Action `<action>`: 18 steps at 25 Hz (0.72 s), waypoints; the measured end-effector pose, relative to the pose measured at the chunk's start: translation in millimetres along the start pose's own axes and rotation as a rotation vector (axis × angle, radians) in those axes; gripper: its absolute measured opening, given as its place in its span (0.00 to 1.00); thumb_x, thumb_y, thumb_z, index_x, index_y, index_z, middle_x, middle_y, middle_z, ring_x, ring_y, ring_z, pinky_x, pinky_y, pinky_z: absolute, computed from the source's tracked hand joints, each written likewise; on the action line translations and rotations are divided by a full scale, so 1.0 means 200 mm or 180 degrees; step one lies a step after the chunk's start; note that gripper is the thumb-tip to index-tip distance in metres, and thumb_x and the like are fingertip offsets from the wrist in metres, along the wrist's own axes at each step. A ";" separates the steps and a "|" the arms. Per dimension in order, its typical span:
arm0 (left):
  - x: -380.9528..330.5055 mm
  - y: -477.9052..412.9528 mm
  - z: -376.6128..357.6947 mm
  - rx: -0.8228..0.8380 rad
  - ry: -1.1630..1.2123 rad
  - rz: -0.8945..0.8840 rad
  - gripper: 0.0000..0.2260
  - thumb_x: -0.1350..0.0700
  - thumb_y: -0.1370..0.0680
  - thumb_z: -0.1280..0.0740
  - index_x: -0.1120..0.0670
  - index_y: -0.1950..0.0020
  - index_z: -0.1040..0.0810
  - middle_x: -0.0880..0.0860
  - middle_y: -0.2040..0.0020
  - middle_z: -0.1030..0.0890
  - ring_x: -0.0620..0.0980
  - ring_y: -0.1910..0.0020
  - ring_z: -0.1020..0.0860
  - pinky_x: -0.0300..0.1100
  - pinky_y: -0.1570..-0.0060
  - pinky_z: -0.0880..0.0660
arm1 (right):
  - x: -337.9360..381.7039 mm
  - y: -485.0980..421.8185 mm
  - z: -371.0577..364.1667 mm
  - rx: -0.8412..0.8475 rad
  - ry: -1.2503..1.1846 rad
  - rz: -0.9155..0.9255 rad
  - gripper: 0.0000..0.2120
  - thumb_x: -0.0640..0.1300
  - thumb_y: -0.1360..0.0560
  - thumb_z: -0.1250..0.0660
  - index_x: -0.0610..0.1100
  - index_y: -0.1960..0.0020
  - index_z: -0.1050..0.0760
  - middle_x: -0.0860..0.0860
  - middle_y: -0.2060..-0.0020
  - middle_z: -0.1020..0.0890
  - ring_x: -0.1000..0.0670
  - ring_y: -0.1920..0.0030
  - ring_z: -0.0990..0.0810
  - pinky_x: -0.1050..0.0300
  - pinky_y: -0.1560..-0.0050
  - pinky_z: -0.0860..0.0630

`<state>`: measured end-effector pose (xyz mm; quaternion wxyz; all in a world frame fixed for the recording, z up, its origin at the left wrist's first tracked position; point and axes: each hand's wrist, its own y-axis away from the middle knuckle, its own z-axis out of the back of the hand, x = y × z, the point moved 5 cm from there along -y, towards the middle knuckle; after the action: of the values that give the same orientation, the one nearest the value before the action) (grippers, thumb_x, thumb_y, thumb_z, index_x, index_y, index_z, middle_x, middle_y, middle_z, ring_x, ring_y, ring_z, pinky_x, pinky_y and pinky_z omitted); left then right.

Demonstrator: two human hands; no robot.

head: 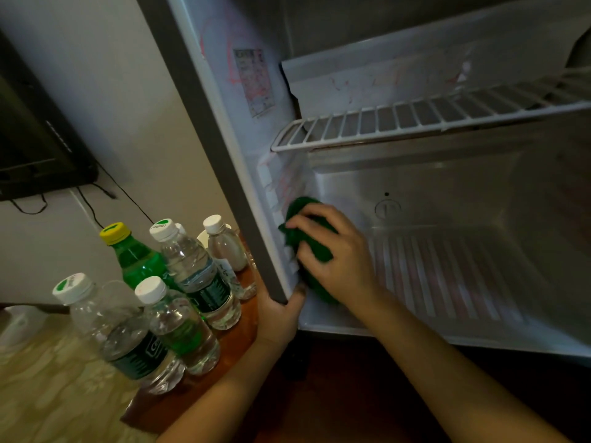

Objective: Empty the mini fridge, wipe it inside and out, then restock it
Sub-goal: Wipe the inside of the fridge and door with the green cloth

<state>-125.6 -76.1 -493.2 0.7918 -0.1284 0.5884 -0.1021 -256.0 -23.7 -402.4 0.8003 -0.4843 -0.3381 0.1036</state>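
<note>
our r hand (339, 251) is inside the mini fridge (447, 193), low on its left inner wall, close to the front edge. its fingers are bent over a bunched green cloth (302, 207) and press it flat against that wall. the cloth shows above the fingertips, betw the fingers & below the palm.

our l hand (281, 318) grips the bottom front corner of the fridge's left side. the thumb is hooked inside the edge just beside the cloth, & the rest of the hand wraps round the grey outer face.

the fridge stands open w/ nothing on the white wire shelf (415, 118) or on the ribbed floor below it. a faded sticker (254, 81) sits high on the left inner wall, w/ reddish scribbles around it.

outside, just left of the fridge, the drinks stand upright on a wooden top (236, 343): clear water bottles (198, 276) w/ white caps, a green bottle (137, 257) w/ a yellow cap, & a small bottle (225, 247) of pale stuff nearest the fridge side. a black screen (32, 148) hangs on the wall far left, w/ cables trailing under it.
</note>
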 end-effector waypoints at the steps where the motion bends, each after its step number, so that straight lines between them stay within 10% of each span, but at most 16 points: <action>1: -0.02 0.01 0.01 -0.0058 -0.0070 0.0018 0.41 0.36 0.37 0.31 0.57 0.31 0.33 0.54 0.37 0.25 0.54 0.37 0.27 0.56 0.35 0.31 | -0.08 -0.07 -0.01 0.0045 -0.0002 -0.0318 0.17 0.44 0.28 0.38 0.44 0.41 0.21 0.46 0.41 0.23 0.47 0.43 0.23 0.49 0.43 0.23; 4: -0.04 0.03 0.00 -0.0090 -0.0041 0.0093 0.44 0.32 0.39 0.32 0.55 0.29 0.34 0.54 0.36 0.26 0.54 0.37 0.27 0.53 0.33 0.32 | -0.20 -0.17 0.01 0.0266 -0.0097 -0.0797 0.21 0.49 0.28 0.40 0.45 0.38 0.22 0.47 0.41 0.24 0.46 0.44 0.22 0.49 0.43 0.24; 10: 0.13 -0.03 -0.04 0.0020 -0.0030 -0.0059 0.36 0.31 0.33 0.32 0.53 0.34 0.30 0.55 0.40 0.23 0.55 0.38 0.25 0.59 0.37 0.30 | 0.10 0.10 0.06 0.0473 -0.0219 0.0040 0.16 0.45 0.26 0.38 0.48 0.39 0.22 0.53 0.42 0.27 0.52 0.45 0.23 0.58 0.45 0.24; 15: -0.08 0.05 0.02 -0.0037 -0.0349 0.0324 0.39 0.40 0.31 0.31 0.54 0.26 0.39 0.57 0.30 0.30 0.56 0.32 0.32 0.44 0.30 0.38 | -0.14 0.09 0.09 -0.0481 -0.1998 -0.2344 0.17 0.43 0.22 0.36 0.53 0.35 0.27 0.53 0.41 0.23 0.57 0.44 0.23 0.55 0.39 0.25; 18: -0.06 0.05 -0.01 0.0505 -0.0327 0.0638 0.24 0.67 0.22 0.38 0.61 0.27 0.40 0.62 0.32 0.29 0.57 0.35 0.29 0.22 0.52 0.39 | -0.06 0.12 0.07 -0.0185 -0.2770 -0.2781 0.18 0.43 0.21 0.38 0.57 0.33 0.30 0.54 0.39 0.24 0.56 0.42 0.24 0.58 0.42 0.25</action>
<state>-131.4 -63.2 -485.9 0.8347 -0.0110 0.5470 -0.0620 -269.9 -8.4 -423.3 0.5439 -0.2360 -0.8034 -0.0550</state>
